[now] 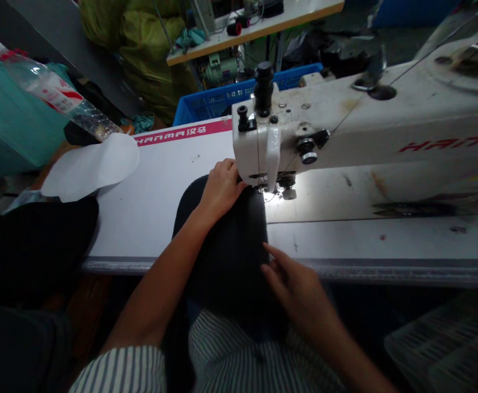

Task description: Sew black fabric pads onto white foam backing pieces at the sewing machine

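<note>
A black, round-edged fabric piece lies under the head of a white sewing machine and hangs over the table's front edge toward my lap. My left hand rests on its far part, just left of the lit needle area, fingers lying over the material and thumb toward the presser foot. Nearer to me, my right hand has its thumb and forefinger closed on the piece's right edge. The needle tip is hard to make out in the glare.
Black scissors lie on the machine bed at right. On the left are white cut pieces, a plastic bottle and a black pile. A blue crate stands behind the white table; a second worktable is beyond.
</note>
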A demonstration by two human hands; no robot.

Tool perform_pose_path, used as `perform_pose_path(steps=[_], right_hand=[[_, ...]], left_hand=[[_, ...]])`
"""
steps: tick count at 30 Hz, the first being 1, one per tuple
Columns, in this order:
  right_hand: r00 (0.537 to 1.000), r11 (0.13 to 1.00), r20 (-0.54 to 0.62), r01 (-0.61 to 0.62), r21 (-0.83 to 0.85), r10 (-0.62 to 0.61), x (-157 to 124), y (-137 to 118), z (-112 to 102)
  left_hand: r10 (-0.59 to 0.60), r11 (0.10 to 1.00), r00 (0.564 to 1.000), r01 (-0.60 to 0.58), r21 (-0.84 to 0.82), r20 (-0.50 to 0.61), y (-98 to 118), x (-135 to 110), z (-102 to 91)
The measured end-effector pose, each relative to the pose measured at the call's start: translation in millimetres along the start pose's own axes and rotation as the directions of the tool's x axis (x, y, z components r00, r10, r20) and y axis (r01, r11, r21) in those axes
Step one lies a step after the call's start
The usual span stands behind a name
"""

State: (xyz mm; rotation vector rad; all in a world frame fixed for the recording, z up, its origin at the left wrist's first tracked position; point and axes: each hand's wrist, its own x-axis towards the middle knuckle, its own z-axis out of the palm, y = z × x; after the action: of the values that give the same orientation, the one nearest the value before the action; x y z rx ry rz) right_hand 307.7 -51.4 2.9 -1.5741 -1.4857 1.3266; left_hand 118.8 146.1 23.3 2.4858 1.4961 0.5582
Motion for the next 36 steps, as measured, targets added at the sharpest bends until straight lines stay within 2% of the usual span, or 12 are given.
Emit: perform_pose_path(steps=[3, 5, 7, 9, 11, 13, 16, 19, 22, 28, 32, 36], right_hand=[[0.992, 0.985, 0.06, -0.119, 0.128, 0.112, -6.1, 1.3, 2.5], [0.981, 0.956, 0.102, -0.183, 0.229, 0.163, -13.5, 3.6, 6.3], [0.974, 0.916, 0.139, -0.218, 0.336, 0.181, -21.2, 6.2, 11.3], [0.969, 0.876, 0.168, -0.235, 0.422, 0.179, -27.8, 8.0, 16.3], [0.97, 0.858, 0.175, -0.232, 0.459, 0.168, -32.8, 9.0, 19.4], [0.976, 0.861, 0.144, -0.21, 0.463, 0.161, -36.9, 10.1, 19.4], [0.986, 0.879, 0.024, -0.16, 0.449, 0.167, -43.1, 14.2, 13.2], [0.982, 0.903, -0.077, -0.124, 0.411, 0.17, -49.6, 20.7, 3.8], [0.98, 0.918, -0.116, -0.109, 0.381, 0.164, -54.8, 24.8, -1.9], [0.982, 0.922, -0.107, -0.103, 0.375, 0.153, -58.8, 25.4, -0.9], [0.986, 0.933, -0.1, -0.091, 0.349, 0.134, -60.0, 30.9, 1.3], [0.991, 0.975, -0.117, -0.04, 0.22, 0.067, -61.7, 38.4, 4.7]], left_hand=[[0.041, 0.998, 0.999, -0.042, -0.043, -0.014, 26.1, -61.0, -19.3], [0.158, 0.979, 0.985, -0.146, -0.143, 0.07, 47.6, -115.9, -26.2], [0.286, 0.954, 0.948, -0.266, -0.139, 0.143, 67.5, -169.1, -23.7], [0.27, 0.962, 0.957, -0.272, -0.002, 0.102, 81.7, -209.4, -13.8], [0.228, 0.969, 0.973, -0.222, 0.111, -0.041, 88.5, -231.5, -3.4], [0.242, 0.964, 0.955, -0.216, 0.157, -0.171, 89.3, -237.7, 0.7], [0.325, 0.941, 0.917, -0.289, 0.174, -0.232, 85.3, -232.4, -6.2], [0.367, 0.927, 0.907, -0.337, 0.168, -0.208, 81.9, -226.9, -15.1], [0.387, 0.917, 0.907, -0.36, 0.171, -0.165, 80.7, -226.2, -16.9], [0.391, 0.911, 0.914, -0.367, 0.19, -0.109, 81.2, -226.3, -14.6], [0.395, 0.909, 0.911, -0.368, 0.197, -0.121, 80.6, -225.0, -16.5], [0.392, 0.91, 0.91, -0.362, 0.202, -0.133, 79.1, -224.3, -16.4]])
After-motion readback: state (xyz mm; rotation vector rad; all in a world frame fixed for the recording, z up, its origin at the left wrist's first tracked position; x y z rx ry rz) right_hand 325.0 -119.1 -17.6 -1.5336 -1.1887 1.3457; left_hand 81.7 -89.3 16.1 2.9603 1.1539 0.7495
